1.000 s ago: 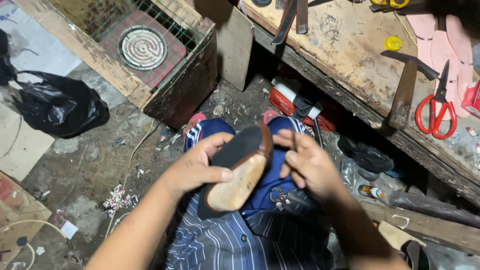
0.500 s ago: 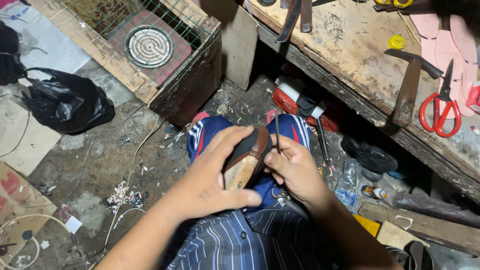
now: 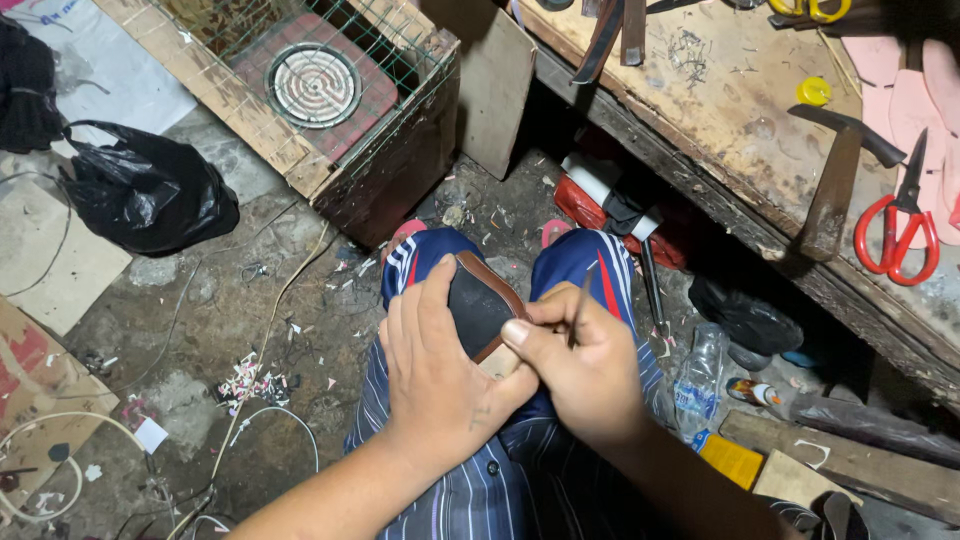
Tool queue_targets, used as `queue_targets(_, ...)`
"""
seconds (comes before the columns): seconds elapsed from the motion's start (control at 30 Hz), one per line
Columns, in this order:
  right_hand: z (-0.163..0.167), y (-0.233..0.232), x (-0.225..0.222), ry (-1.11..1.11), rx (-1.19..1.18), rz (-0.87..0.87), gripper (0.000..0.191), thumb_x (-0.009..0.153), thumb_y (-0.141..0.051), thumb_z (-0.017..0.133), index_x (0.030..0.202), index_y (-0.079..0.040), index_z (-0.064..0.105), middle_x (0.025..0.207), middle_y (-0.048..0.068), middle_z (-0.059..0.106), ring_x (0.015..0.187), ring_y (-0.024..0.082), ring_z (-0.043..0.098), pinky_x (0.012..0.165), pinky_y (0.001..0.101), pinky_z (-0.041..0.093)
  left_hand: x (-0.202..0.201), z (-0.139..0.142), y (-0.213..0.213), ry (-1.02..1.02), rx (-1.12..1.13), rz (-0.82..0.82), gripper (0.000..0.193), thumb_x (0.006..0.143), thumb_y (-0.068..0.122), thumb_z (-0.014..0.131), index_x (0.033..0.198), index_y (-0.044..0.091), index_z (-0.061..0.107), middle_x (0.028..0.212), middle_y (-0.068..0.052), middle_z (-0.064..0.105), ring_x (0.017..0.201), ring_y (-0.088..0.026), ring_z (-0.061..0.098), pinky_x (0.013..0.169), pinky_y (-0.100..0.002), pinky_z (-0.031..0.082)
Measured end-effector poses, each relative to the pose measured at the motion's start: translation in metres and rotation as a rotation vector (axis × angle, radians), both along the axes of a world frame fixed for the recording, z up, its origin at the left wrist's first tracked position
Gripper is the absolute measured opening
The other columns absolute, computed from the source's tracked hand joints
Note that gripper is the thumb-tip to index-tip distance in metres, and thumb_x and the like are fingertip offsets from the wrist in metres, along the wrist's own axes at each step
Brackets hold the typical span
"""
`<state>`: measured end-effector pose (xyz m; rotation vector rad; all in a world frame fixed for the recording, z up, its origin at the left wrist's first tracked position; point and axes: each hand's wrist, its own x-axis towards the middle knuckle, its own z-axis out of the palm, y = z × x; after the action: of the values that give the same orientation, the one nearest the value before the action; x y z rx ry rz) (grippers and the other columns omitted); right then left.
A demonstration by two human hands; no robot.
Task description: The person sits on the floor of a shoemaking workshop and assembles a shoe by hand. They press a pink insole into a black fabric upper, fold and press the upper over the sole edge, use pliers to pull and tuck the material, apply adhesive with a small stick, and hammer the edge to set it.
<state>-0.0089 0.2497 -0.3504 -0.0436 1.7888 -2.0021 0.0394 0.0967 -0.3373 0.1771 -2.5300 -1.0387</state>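
On my lap I hold a shoe sole point(image 3: 478, 305), dark in the middle with a brown rim and a pale wooden heel end. My left hand point(image 3: 440, 375) wraps over its near end from the left and grips it. My right hand point(image 3: 585, 360) presses its thumb against the sole's right edge and pinches a thin dark metal tool point(image 3: 583, 290) that points up past the fingers. My knees in blue trousers with red and white stripes show beyond the sole.
A worn wooden workbench point(image 3: 730, 110) at the upper right carries a hammer point(image 3: 835, 175), red-handled scissors point(image 3: 900, 225) and pink insoles point(image 3: 915, 85). A wooden crate with a round coil heater point(image 3: 315, 85) stands at the upper left. A black plastic bag point(image 3: 150, 195), scraps and wires lie on the floor.
The sole has turned from its pale underside facing me to its dark face up. Both hands closed in over it, and my right hand now shows the thin tool.
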Motion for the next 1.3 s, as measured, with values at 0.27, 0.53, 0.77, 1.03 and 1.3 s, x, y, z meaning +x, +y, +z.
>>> queue_targets(0.27,0.013,0.002,-0.011,-0.138,0.082,0.014,0.019,0.096,-0.014,0.065,0.111,-0.001,0.067,0.084,0.001,0.066,0.061,0.005,0.050,0.049,0.0195,0.038,-0.011,0.003,-0.029,-0.117,0.310,-0.101,0.108,0.063,0.033,0.091,0.146,-0.001,0.032,0.127,-0.019,0.057,0.119,-0.035,0.058,0.103,-0.047,0.045)
queue_targets(0.53,-0.021,-0.011,-0.034,-0.253,-0.068,0.205,0.040,0.096,-0.014,0.062,0.135,-0.007,0.065,0.095,-0.003,0.064,0.069,0.002,0.052,0.052,0.0189,0.040,-0.014,0.001,-0.065,-0.308,0.826,-0.392,0.101,0.069,0.026,0.086,0.151,0.007,0.030,0.129,-0.013,0.059,0.120,-0.021,0.060,0.107,-0.037,0.048)
queue_targets(0.77,-0.029,-0.012,-0.010,0.094,0.028,0.168,0.023,0.097,-0.003,0.072,0.116,0.008,0.065,0.105,0.007,0.064,0.085,0.011,0.060,0.073,0.0243,0.049,-0.024,-0.004,-0.103,-0.203,0.697,-0.362,0.049,0.101,0.039,0.057,0.134,0.003,0.062,0.119,-0.008,0.067,0.114,-0.016,0.063,0.104,-0.032,0.047)
queue_targets(1.03,0.019,-0.031,0.003,-0.138,0.050,0.556,0.043,0.091,-0.007,0.068,0.133,0.000,0.059,0.113,0.008,0.066,0.099,0.011,0.060,0.095,0.0271,0.051,-0.045,-0.053,-0.117,-0.256,1.257,-0.154,0.048,0.107,0.042,0.049,0.090,0.001,0.067,0.078,-0.005,0.067,0.070,-0.013,0.062,0.068,-0.030,0.050)
queue_targets(1.3,0.051,-0.027,0.002,0.404,0.570,0.516,0.035,0.094,-0.010,0.062,0.128,-0.002,0.068,0.088,0.008,0.063,0.079,0.018,0.063,0.075,0.0259,0.052,-0.058,-0.050,-0.123,-0.203,1.206,0.030,0.038,0.100,0.035,0.052,0.085,0.003,0.067,0.073,-0.003,0.065,0.065,-0.013,0.060,0.063,-0.030,0.049)
